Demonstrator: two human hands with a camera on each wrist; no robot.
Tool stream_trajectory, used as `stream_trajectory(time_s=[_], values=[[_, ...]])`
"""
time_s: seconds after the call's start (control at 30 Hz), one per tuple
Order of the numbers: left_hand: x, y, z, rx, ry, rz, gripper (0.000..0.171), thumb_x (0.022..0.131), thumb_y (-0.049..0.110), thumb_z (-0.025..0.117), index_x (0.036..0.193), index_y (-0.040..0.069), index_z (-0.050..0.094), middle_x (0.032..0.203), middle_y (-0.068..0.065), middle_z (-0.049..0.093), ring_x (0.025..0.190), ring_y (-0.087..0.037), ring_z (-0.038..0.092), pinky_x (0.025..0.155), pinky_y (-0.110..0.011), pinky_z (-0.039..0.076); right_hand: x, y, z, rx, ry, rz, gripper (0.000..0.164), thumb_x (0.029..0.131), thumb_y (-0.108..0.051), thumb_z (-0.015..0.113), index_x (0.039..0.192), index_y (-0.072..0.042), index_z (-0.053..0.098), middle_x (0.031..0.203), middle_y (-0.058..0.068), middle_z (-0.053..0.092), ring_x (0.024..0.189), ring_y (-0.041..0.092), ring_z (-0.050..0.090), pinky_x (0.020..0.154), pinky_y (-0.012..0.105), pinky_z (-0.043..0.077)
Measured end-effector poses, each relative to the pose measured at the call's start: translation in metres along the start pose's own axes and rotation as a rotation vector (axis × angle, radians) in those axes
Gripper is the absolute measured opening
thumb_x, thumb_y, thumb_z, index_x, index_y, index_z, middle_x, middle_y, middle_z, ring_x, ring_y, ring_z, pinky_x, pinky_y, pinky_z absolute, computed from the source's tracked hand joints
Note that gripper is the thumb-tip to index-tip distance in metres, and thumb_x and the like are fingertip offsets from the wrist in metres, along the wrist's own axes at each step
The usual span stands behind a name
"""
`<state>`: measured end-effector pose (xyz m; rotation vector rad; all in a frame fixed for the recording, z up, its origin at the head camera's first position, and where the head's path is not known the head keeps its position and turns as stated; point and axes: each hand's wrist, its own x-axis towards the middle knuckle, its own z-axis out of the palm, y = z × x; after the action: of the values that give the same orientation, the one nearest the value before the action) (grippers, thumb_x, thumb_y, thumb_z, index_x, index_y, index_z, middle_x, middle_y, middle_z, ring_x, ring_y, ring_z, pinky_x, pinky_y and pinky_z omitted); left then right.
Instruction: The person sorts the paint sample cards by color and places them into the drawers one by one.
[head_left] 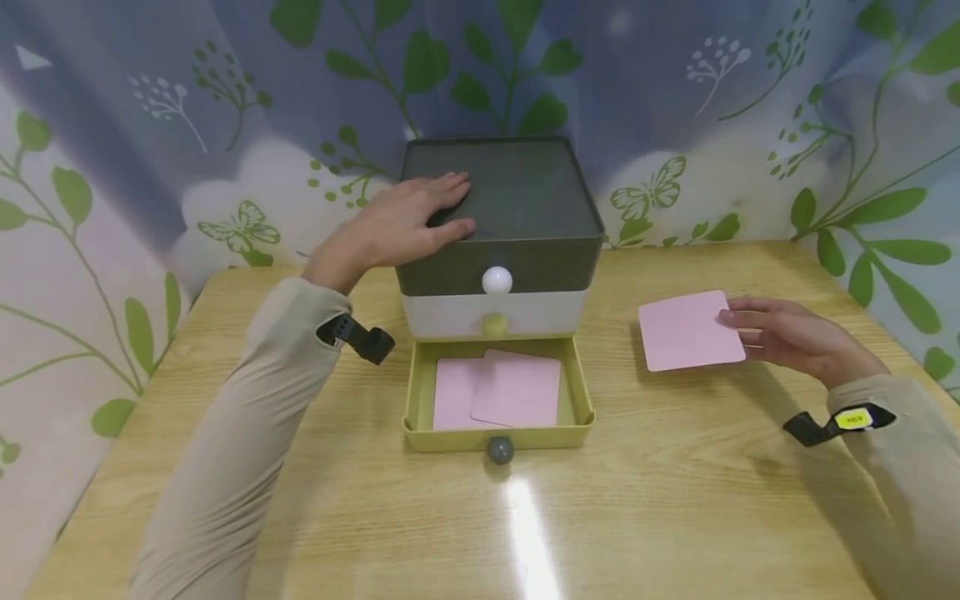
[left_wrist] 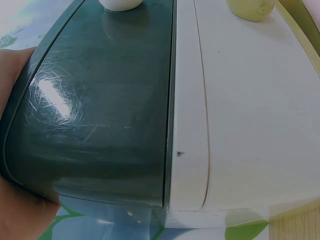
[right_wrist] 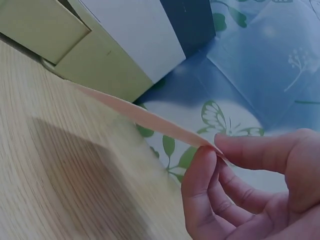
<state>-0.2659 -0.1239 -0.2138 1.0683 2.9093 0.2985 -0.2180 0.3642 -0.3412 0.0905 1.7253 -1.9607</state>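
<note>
A three-tier drawer box point(head_left: 517, 187) stands against the curtain, dark grey on top, white in the middle, yellow-green at the bottom. My left hand point(head_left: 405, 221) rests on its top with the fingers stretched out. The bottom drawer point(head_left: 450, 442) is pulled out, and two pink square cards point(head_left: 517, 390) lie overlapping in it. To the right of the box, my right hand point(head_left: 798, 337) pinches another pink card point(head_left: 690, 332) by its edge between thumb and fingers. In the right wrist view this card point(right_wrist: 150, 120) is seen edge-on, raised above the table with its shadow below.
The wooden table point(head_left: 337, 517) carries the box. Behind and beside it hangs a curtain point(head_left: 240, 150) with leaves and butterflies. Round knobs mark the drawers: white point(head_left: 497, 280), yellow-green point(head_left: 495, 324) and grey point(head_left: 500, 450). Black straps point(head_left: 360, 337) circle both wrists.
</note>
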Motion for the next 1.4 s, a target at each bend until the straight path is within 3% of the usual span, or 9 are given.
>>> stream_trajectory(time_s=[0.5, 0.8, 1.0, 1.27, 1.4], values=[[-0.002, -0.001, -0.001, -0.006, 0.004, -0.004, 0.066, 0.102, 0.041, 0.040, 0.152, 0.001, 0.024, 0.159, -0.013, 0.018, 0.145, -0.031, 0.018, 0.118, -0.044, 0.015, 0.001, -0.002, 0.021, -0.107, -0.001, 0.021, 0.016, 0.101, -0.005, 0.048, 0.104, -0.013, 0.062, 0.101, 0.002, 0.067, 0.091, 0.016, 0.065, 0.078, 0.034, 0.054], [-0.004, 0.001, -0.001, -0.021, -0.003, -0.018, 0.065, 0.102, 0.040, 0.039, 0.152, 0.002, 0.023, 0.159, -0.013, 0.017, 0.145, -0.031, 0.018, 0.118, -0.044, 0.015, 0.004, 0.000, 0.030, -0.108, -0.166, -0.025, 0.025, 0.101, -0.001, 0.044, 0.108, -0.014, 0.064, 0.102, 0.002, 0.069, 0.091, 0.015, 0.067, 0.076, 0.035, 0.055], [-0.002, 0.001, 0.000, 0.012, -0.017, -0.016, 0.067, 0.102, 0.042, 0.041, 0.152, 0.002, 0.022, 0.159, -0.013, 0.015, 0.146, -0.028, 0.015, 0.118, -0.042, 0.013, 0.005, 0.003, 0.035, -0.052, -0.265, -0.042, 0.031, 0.102, 0.001, 0.040, 0.111, -0.012, 0.067, 0.105, 0.004, 0.070, 0.094, 0.017, 0.067, 0.079, 0.036, 0.055], [-0.001, 0.002, -0.003, 0.028, -0.060, 0.008, 0.068, 0.104, 0.042, 0.035, 0.153, 0.001, 0.013, 0.161, -0.014, 0.007, 0.148, -0.025, 0.005, 0.119, -0.039, 0.008, 0.002, 0.003, 0.044, -0.056, -0.224, -0.023, 0.027, 0.102, -0.001, 0.042, 0.114, -0.014, 0.063, 0.108, 0.003, 0.068, 0.097, 0.016, 0.066, 0.082, 0.034, 0.054], [-0.001, 0.002, -0.004, 0.035, -0.077, 0.018, 0.065, 0.105, 0.040, 0.032, 0.153, 0.000, 0.012, 0.161, -0.014, 0.005, 0.148, -0.025, 0.003, 0.119, -0.038, 0.006, 0.002, 0.002, 0.047, -0.038, -0.250, -0.035, 0.028, 0.102, 0.000, 0.042, 0.115, -0.013, 0.063, 0.110, 0.003, 0.068, 0.097, 0.016, 0.066, 0.082, 0.034, 0.054]])
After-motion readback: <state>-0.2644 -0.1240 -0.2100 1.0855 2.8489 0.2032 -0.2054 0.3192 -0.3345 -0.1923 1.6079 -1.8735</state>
